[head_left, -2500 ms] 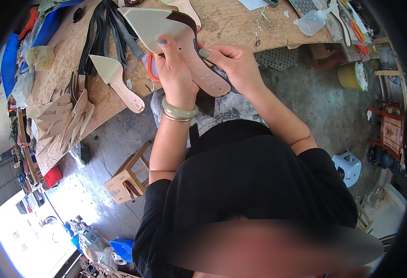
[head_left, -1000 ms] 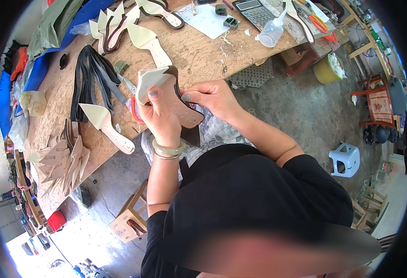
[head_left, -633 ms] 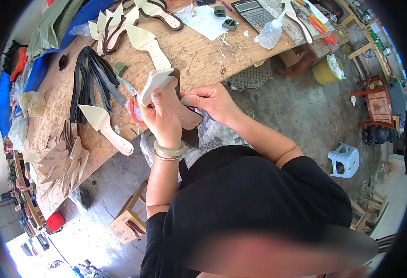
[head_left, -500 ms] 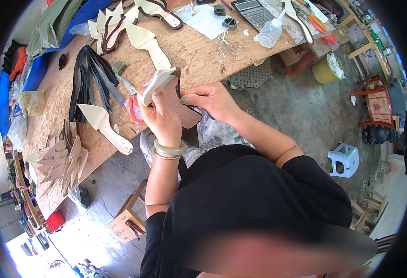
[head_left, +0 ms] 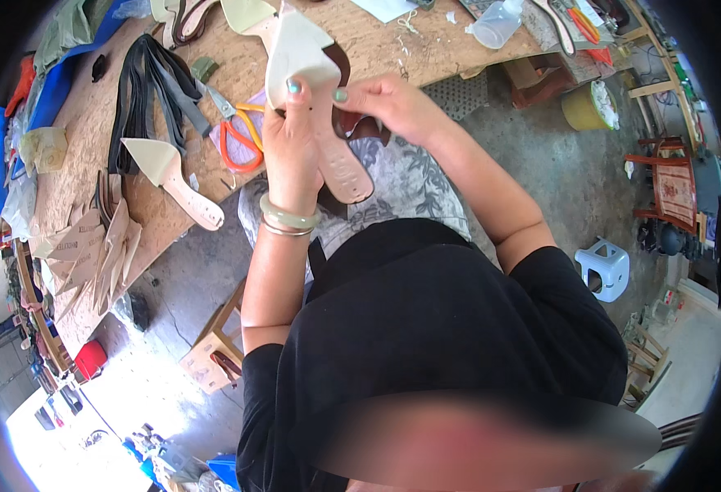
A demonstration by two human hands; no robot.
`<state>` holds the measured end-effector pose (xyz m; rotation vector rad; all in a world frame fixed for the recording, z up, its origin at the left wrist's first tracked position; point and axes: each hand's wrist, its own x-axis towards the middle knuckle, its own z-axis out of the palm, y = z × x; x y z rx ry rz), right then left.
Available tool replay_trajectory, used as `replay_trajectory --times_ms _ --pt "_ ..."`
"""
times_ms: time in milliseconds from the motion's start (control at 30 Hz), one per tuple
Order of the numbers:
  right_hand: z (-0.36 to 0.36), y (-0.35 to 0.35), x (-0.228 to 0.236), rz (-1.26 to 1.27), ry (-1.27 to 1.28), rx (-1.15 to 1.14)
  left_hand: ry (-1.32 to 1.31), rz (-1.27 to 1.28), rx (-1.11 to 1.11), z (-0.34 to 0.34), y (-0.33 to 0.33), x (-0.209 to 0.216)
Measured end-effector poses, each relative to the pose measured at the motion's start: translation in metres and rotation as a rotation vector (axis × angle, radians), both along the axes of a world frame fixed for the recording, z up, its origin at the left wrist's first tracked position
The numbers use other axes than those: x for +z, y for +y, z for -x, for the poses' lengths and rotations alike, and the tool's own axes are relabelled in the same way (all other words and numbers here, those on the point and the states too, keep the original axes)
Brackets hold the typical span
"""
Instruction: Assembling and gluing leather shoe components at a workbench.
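My left hand (head_left: 292, 156) is closed around a cream, trowel-shaped leather piece (head_left: 342, 168), its thumb flat on the front face. The pointed blade part tilts up and away, and the rounded handle part, with small holes, hangs toward my lap. Dark brown material (head_left: 369, 129) shows behind the right edge of the piece. There my right hand (head_left: 397, 107) pinches at the brown edge with thumb and fingers; the exact grip is partly hidden. Orange-handled scissors (head_left: 241, 143) lie on the table just left of my left hand.
On the wooden table (head_left: 237, 61) lie a bundle of black strips (head_left: 149, 94), another cream trowel-shaped piece (head_left: 172, 176) and a pile of tan pieces (head_left: 90, 246). A clear squeeze bottle (head_left: 496, 29) stands far right. A blue-white stool (head_left: 605, 269) and yellow bin (head_left: 586, 108) are on the floor.
The leather piece has turned from a bent, edge-on pose to show its cream front face. Both hands have risen slightly with it and still hold it. The whole view has shifted a little.
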<state>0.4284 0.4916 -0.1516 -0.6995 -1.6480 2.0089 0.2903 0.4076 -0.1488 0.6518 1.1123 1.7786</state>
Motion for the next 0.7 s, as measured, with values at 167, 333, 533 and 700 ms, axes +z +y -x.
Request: replay_trajectory --times_ms 167,333,533,700 --pt "0.013 -0.004 -0.009 -0.235 -0.054 -0.091 0.024 0.005 -0.005 -0.004 0.003 0.000" --pt "0.007 0.015 -0.011 -0.289 -0.150 0.027 -0.112 0.054 -0.087 0.001 -0.001 -0.002" --pt "0.006 0.025 -0.010 -0.641 -0.140 -0.067 -0.136 0.084 -0.205 0.005 0.001 -0.008" --pt "-0.002 0.048 0.002 -0.892 -0.332 0.127 -0.060 0.150 -0.329 0.014 0.001 -0.006"
